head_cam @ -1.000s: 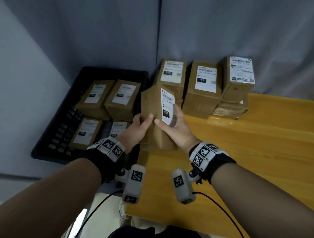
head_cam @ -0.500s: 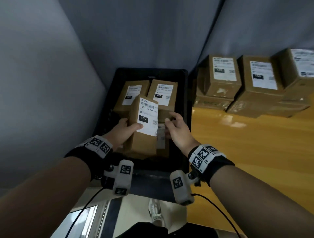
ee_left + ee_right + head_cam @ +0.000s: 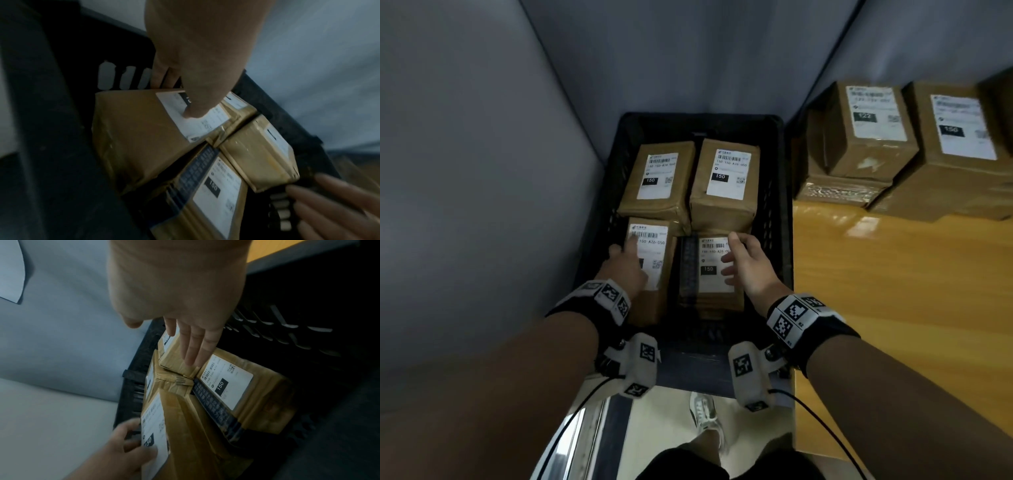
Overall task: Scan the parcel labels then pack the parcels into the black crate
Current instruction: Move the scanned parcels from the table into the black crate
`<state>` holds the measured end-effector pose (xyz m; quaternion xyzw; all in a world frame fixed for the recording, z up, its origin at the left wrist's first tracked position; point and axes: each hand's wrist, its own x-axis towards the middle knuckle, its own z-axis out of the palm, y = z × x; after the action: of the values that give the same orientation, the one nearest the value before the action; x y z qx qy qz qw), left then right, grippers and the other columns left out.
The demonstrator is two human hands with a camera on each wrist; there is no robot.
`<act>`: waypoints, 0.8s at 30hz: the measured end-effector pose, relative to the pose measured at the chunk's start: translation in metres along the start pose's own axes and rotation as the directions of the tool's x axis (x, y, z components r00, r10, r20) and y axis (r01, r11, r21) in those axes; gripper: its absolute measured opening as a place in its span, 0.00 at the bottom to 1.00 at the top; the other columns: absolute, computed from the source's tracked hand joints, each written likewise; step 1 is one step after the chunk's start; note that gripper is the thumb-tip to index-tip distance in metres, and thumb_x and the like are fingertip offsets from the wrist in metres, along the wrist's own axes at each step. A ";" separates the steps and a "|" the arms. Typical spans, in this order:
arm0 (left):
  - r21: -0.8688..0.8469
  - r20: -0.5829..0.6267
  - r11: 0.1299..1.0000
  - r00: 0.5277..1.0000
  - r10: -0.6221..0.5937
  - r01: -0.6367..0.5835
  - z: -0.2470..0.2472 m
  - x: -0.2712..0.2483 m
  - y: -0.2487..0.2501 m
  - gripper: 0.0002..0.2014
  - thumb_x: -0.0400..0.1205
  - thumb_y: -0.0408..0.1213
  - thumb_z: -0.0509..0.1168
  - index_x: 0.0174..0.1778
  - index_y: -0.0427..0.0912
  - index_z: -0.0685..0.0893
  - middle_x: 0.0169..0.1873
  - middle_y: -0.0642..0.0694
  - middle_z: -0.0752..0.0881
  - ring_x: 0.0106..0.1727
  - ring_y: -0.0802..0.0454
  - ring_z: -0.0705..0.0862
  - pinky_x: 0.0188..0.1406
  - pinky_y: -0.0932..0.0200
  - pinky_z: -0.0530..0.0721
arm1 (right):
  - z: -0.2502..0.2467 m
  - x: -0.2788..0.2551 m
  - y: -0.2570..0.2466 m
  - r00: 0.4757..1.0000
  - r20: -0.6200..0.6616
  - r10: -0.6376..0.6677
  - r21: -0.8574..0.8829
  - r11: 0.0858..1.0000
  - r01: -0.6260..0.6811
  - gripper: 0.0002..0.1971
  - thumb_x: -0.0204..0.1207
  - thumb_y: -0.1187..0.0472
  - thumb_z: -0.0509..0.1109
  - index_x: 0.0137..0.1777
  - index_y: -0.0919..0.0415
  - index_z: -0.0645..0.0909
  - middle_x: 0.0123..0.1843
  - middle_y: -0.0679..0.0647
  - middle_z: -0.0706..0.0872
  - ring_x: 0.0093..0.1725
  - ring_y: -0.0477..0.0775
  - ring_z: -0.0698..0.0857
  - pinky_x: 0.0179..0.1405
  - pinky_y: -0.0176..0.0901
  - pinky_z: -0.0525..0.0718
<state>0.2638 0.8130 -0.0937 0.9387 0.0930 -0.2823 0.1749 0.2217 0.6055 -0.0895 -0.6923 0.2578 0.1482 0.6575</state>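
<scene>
The black crate [image 3: 777, 205] holds several brown parcels with white labels. My left hand [image 3: 625, 263] grips the near-left parcel [image 3: 666, 246], which stands in the crate. In the left wrist view the thumb presses its label and the fingers reach down its far side by the crate wall: left hand [image 3: 179, 97], parcel [image 3: 133, 129]. My right hand [image 3: 746, 260] is off that parcel, fingers straight, above the near-right parcel [image 3: 714, 284]. In the right wrist view the right fingertips [image 3: 191, 360] lie by the front edge of the far-right parcel [image 3: 726, 178].
More labelled parcels [image 3: 869, 137] [image 3: 959, 144] are stacked at the back of the yellow table [image 3: 893, 291], right of the crate. Grey walls close in behind and to the left. A shoe [image 3: 705, 414] shows on the floor below.
The parcel held in both hands went left from the table and down into the crate's near-left spot. My right hand let go of it and opened.
</scene>
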 end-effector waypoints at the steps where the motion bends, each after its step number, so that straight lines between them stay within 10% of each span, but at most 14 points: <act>1: 0.056 0.005 0.998 1.000 0.031 -0.031 0.002 0.002 0.004 0.38 0.81 0.39 0.63 0.84 0.53 0.50 0.77 0.37 0.58 0.69 0.34 0.71 0.63 0.47 0.73 | 0.001 0.002 0.001 1.000 -0.003 0.007 -0.004 1.000 -0.007 0.19 0.85 0.43 0.57 0.70 0.51 0.69 0.49 0.52 0.81 0.41 0.50 0.82 0.48 0.48 0.82; 5: 0.236 0.092 0.970 0.995 0.038 -0.059 0.012 0.010 0.018 0.49 0.71 0.63 0.70 0.83 0.59 0.48 0.80 0.39 0.48 0.75 0.32 0.63 0.67 0.40 0.73 | 0.006 0.010 0.001 1.000 -0.023 0.008 -0.018 1.000 -0.008 0.20 0.85 0.43 0.57 0.71 0.52 0.69 0.50 0.52 0.81 0.41 0.50 0.83 0.52 0.50 0.83; 9: 0.287 0.056 0.957 0.998 0.014 -0.030 0.023 0.021 0.017 0.54 0.71 0.57 0.73 0.82 0.61 0.39 0.81 0.39 0.39 0.76 0.31 0.59 0.67 0.37 0.74 | 0.015 0.017 0.007 1.000 -0.017 0.007 -0.034 0.999 -0.008 0.20 0.84 0.42 0.57 0.71 0.52 0.69 0.49 0.52 0.82 0.41 0.49 0.83 0.51 0.50 0.83; 16: 0.436 -0.153 0.899 0.979 0.131 -0.052 0.017 0.021 -0.014 0.43 0.73 0.64 0.64 0.78 0.47 0.55 0.76 0.40 0.56 0.66 0.34 0.68 0.57 0.43 0.74 | 0.023 0.023 0.016 1.000 -0.002 0.029 -0.114 0.993 -0.029 0.22 0.84 0.42 0.57 0.72 0.54 0.70 0.52 0.54 0.82 0.40 0.49 0.83 0.49 0.50 0.85; 20: 0.683 -0.207 0.721 0.915 0.348 -0.120 0.016 0.021 -0.012 0.34 0.77 0.61 0.61 0.71 0.39 0.68 0.70 0.38 0.70 0.68 0.39 0.69 0.66 0.42 0.67 | 0.026 0.027 0.015 0.999 -0.008 0.043 -0.129 0.991 -0.044 0.22 0.84 0.42 0.57 0.71 0.54 0.70 0.52 0.55 0.82 0.40 0.50 0.83 0.49 0.51 0.85; 24: 0.581 -0.219 0.810 0.943 0.251 -0.081 0.014 0.023 0.002 0.32 0.79 0.55 0.63 0.74 0.40 0.65 0.72 0.38 0.68 0.70 0.40 0.68 0.68 0.44 0.67 | 0.024 0.028 0.010 0.999 -0.013 0.043 -0.136 0.990 -0.045 0.22 0.84 0.42 0.57 0.72 0.55 0.69 0.49 0.54 0.81 0.41 0.52 0.83 0.49 0.52 0.85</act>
<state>0.2760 0.8081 -0.1166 0.9832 -0.0536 -0.1424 -0.1011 0.2422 0.6243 -0.1146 -0.7304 0.2657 0.1762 0.6040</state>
